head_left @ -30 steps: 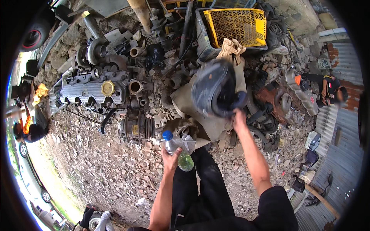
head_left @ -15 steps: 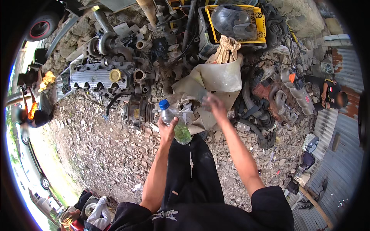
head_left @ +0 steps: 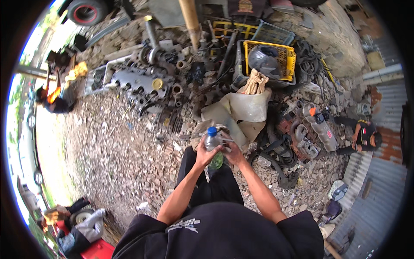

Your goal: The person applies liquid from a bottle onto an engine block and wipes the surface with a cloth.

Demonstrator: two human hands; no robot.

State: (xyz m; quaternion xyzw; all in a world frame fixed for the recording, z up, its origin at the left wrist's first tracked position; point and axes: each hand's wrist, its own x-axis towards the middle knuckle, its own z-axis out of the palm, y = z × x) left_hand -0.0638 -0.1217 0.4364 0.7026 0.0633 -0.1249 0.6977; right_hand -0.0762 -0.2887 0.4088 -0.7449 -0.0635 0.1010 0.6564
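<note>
A clear plastic bottle [head_left: 211,143] with a blue cap and green liquid in its lower part is upright in front of my body. Wrapped round its left side is my left hand [head_left: 204,154]. My right hand [head_left: 233,153] closes on the bottle from the right, its fingertips partly hidden behind it. A small whitish strip [head_left: 228,139] sticks out by the right fingers; what it is I cannot make out. Just beyond the hands a beige bent sheet [head_left: 249,108] lies over other parts, with crumpled brown paper [head_left: 255,83] on top.
An engine with a grey valve cover [head_left: 136,82] lies at the far left. A yellow crate [head_left: 290,64] holding a dark helmet [head_left: 264,60] stands at the back. To the right are rusty engine parts [head_left: 304,138] and a seated person [head_left: 360,136]. Stony ground [head_left: 116,159] spreads leftward.
My right hand has come in from the beige sheet to the bottle. The bottle and my left hand have moved right and closer to it. The view has tilted, showing more at the back.
</note>
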